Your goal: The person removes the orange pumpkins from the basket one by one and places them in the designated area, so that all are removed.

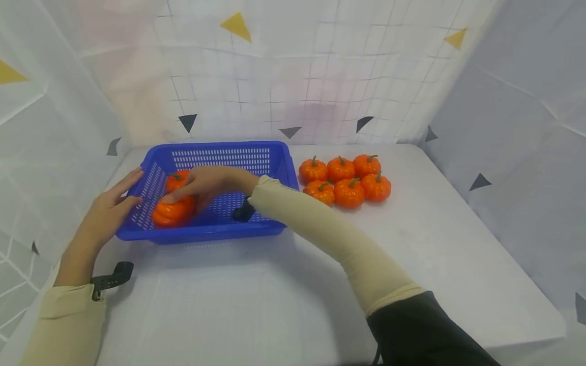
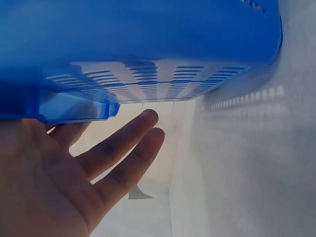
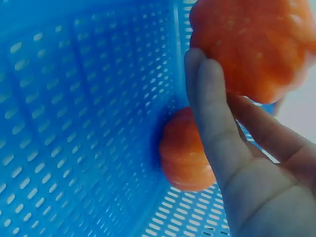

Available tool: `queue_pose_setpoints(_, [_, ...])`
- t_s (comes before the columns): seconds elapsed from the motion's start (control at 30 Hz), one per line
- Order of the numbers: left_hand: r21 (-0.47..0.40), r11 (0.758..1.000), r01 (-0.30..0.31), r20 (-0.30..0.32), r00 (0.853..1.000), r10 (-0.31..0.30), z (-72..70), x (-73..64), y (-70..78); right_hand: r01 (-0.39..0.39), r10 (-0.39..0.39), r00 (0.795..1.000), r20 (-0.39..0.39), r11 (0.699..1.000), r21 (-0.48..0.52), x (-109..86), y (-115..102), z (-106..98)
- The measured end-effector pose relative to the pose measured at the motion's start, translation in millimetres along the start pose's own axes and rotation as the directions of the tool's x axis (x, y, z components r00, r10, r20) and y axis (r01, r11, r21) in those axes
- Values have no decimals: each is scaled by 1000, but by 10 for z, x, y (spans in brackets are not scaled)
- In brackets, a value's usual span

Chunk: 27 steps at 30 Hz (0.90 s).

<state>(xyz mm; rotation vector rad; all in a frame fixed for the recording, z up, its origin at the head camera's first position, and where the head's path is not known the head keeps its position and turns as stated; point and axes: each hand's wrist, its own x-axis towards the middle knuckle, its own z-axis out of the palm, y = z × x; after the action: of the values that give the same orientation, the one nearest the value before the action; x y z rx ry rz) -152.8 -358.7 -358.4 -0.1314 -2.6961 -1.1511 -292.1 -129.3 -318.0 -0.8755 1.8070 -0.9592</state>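
A blue plastic basket (image 1: 201, 236) with slotted walls stands on the left half of the table. Inside it, my right hand (image 1: 208, 184) grips a small orange pumpkin (image 1: 173, 214) near the basket's left end. The right wrist view shows that pumpkin (image 3: 252, 44) raised above the basket's slotted floor, fingers along its side. A second pumpkin (image 1: 175, 181) lies behind it, against the basket wall. My left hand (image 1: 103, 211) touches the basket's left rim. In the left wrist view, the left hand (image 2: 74, 168) has its fingers extended beside the basket's outer wall.
Several orange pumpkins (image 1: 349, 193) with green stems sit in two rows on the white table (image 1: 412, 264), right of the basket. White sheeting (image 1: 293, 66) with yellow and dark triangles encloses the table. Black cameras are strapped at both wrists.
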Motion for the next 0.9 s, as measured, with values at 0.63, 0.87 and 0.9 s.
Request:
queue_pose_setpoints(0.63, [-33,999,-7,-10,1000,7,10,-23,-4,229,-237,971,-24,956,-182,-439,108,-175])
queue_pose_setpoints(0.87, [-39,999,2,-9,1000,-2,4,-23,10,305,-307,951,-26,951,-59,-638,123,-242])
queue_pose_setpoints(0.9, [-39,999,3,-8,1000,-3,5,-23,7,312,-313,949,-28,949,-45,-666,123,-252])
